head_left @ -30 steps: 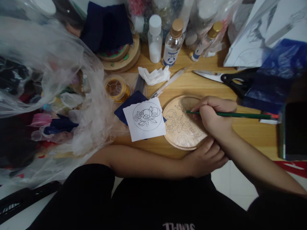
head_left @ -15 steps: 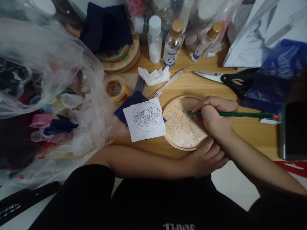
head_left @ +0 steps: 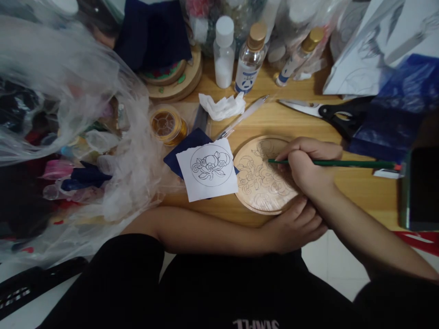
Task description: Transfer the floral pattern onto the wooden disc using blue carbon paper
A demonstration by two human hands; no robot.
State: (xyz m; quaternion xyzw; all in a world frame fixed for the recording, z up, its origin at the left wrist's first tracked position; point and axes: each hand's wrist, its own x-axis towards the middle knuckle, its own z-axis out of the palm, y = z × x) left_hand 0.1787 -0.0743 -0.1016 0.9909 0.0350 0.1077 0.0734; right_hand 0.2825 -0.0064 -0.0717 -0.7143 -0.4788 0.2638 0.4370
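My right hand (head_left: 305, 157) is closed on a green pencil (head_left: 353, 163), whose tip rests on a round wooden disc (head_left: 252, 169) bearing a flower line drawing. Under the right wrist, my left hand (head_left: 298, 224) lies at the disc's lower right edge, fingers curled round the rim; its thumb side is partly hidden. Left of the disc, a torn white paper (head_left: 207, 176) with a circled flower drawing sits on a dark blue cloth (head_left: 174, 155).
A spool of golden wire (head_left: 166, 125), a crumpled tissue (head_left: 222, 107) and a pen (head_left: 243, 116) lie behind. Bottles (head_left: 247, 64) stand farther back. Scissors (head_left: 318, 109) and a phone (head_left: 421, 187) are at the right, a plastic bag (head_left: 130, 151) at the left.
The camera view has shifted slightly. Both hands stay in nearly the same place, with the pencil still on the disc.
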